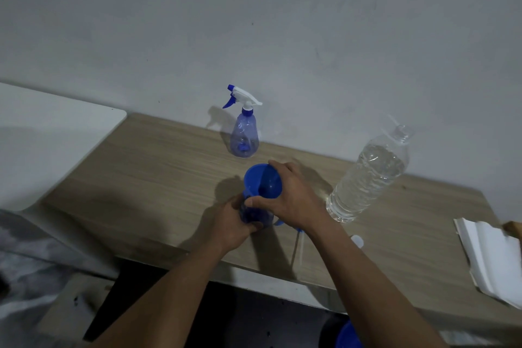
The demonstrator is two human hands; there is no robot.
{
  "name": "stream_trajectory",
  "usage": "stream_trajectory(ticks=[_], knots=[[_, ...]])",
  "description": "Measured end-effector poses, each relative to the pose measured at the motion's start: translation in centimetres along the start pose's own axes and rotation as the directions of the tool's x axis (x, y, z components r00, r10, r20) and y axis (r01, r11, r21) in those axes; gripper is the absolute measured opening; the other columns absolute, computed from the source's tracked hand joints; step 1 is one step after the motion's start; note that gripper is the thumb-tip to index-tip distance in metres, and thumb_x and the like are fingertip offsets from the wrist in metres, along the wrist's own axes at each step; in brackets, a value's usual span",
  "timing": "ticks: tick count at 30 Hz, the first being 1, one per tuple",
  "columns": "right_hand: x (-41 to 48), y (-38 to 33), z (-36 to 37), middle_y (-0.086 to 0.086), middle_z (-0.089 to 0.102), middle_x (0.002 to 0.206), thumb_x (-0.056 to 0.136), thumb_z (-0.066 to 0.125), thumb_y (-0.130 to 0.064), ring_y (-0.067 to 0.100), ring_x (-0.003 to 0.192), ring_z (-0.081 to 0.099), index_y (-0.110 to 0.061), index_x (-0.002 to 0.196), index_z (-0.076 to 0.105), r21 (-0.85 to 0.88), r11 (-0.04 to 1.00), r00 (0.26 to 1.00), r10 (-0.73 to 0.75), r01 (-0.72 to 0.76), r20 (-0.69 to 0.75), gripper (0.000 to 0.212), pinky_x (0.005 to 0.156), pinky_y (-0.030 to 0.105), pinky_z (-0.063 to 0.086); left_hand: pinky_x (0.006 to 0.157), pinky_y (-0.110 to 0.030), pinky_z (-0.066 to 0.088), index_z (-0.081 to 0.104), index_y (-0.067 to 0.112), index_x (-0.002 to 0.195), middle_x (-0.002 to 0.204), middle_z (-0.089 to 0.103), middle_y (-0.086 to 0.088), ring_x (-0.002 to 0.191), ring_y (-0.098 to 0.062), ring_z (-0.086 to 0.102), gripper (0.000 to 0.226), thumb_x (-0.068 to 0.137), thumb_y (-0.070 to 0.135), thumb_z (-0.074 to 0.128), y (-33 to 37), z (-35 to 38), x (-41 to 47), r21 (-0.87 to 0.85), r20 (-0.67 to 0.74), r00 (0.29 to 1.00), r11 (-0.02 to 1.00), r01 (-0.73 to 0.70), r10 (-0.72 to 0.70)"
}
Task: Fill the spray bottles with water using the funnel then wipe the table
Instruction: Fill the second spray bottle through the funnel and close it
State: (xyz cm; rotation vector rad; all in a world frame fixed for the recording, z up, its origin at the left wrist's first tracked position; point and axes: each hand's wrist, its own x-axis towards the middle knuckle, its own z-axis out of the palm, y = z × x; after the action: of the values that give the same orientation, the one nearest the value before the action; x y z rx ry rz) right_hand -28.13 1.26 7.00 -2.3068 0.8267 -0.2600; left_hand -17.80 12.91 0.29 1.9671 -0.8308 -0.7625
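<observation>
A blue funnel (261,181) sits in the neck of an uncapped blue spray bottle (255,215) at the middle of the wooden table (158,178). My left hand (236,222) grips that bottle's body from the left. My right hand (291,195) holds the funnel's rim and side. A second spray bottle (244,133), with its white and blue trigger head on, stands upright by the wall. An open clear water bottle (370,175), mostly full, stands to the right. The removed sprayer's tube (298,246) lies under my right wrist.
A white cap (357,240) lies beside my right forearm. Folded white tissue (491,260) rests at the table's right edge. A white surface (42,138) adjoins the table on the left. A blue object (348,336) shows below the table's front edge.
</observation>
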Motion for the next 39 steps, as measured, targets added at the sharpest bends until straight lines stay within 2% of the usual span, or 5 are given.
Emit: stream_trajectory(ticks=[16,24,28,34,39], knots=[[-1.0,-1.0,0.1,0.002,0.042,0.152,0.077,0.078,-0.058,0.021,0.135,0.045,-0.018,0.153,0.033,0.029,0.994,0.994,0.106,-0.105,-0.027,0.097,0.097,0.025,0.039,0.051,-0.010,0.035,0.047,0.035,0.094,0.072,0.050,0.017,0.065,-0.001,0.050,0.040,0.080,0.013,0.078,-1.7,0.1,0.7,0.093,0.034,0.998,0.995,-0.047,0.044],[-2.8,-1.3,-0.8,0.002,0.040,0.154,0.089,0.060,-0.064,0.018,0.139,0.042,-0.021,0.154,0.034,-0.028,0.992,0.969,0.115,-0.124,-0.218,0.083,0.108,0.032,0.038,0.063,-0.009,0.036,0.042,0.018,0.138,0.119,0.057,0.007,0.097,-0.008,0.059,0.073,0.077,0.021,0.082,-1.6,-0.5,0.3,-0.012,0.043,0.999,1.000,-0.008,0.009],[-4.3,-0.8,-2.7,0.003,0.048,0.137,0.093,0.065,-0.047,0.018,0.127,0.049,-0.016,0.143,0.049,-0.007,0.994,0.836,0.091,-0.113,-0.542,0.061,0.101,0.028,0.043,0.103,-0.036,0.044,0.023,0.028,0.150,0.146,0.041,0.007,0.132,-0.015,0.044,0.112,0.061,0.031,0.091,-0.9,-0.9,0.0,-0.168,-0.058,0.997,0.984,-0.068,0.059],[-3.8,2.4,-6.1,0.014,0.032,0.145,0.080,0.080,-0.041,0.027,0.134,0.031,-0.018,0.149,0.031,0.114,0.974,0.440,0.192,-0.197,-0.877,0.087,0.111,0.050,0.037,0.102,-0.037,0.043,0.021,0.038,0.147,0.138,0.042,0.011,0.127,-0.011,0.046,0.117,0.055,0.042,0.095,1.0,-1.7,0.3,-0.217,-0.068,0.986,0.962,-0.166,0.154],[-2.6,8.1,-6.8,0.009,0.018,0.163,0.067,0.092,-0.041,0.027,0.151,0.021,-0.026,0.157,0.008,0.445,0.876,0.529,0.471,-0.187,-0.706,0.124,0.122,0.048,0.027,0.099,-0.030,0.040,0.022,0.043,0.151,0.124,0.044,0.030,0.117,0.001,0.047,0.115,0.060,0.039,0.092,2.5,-1.8,0.4,-0.246,-0.040,0.979,0.947,-0.206,0.202]])
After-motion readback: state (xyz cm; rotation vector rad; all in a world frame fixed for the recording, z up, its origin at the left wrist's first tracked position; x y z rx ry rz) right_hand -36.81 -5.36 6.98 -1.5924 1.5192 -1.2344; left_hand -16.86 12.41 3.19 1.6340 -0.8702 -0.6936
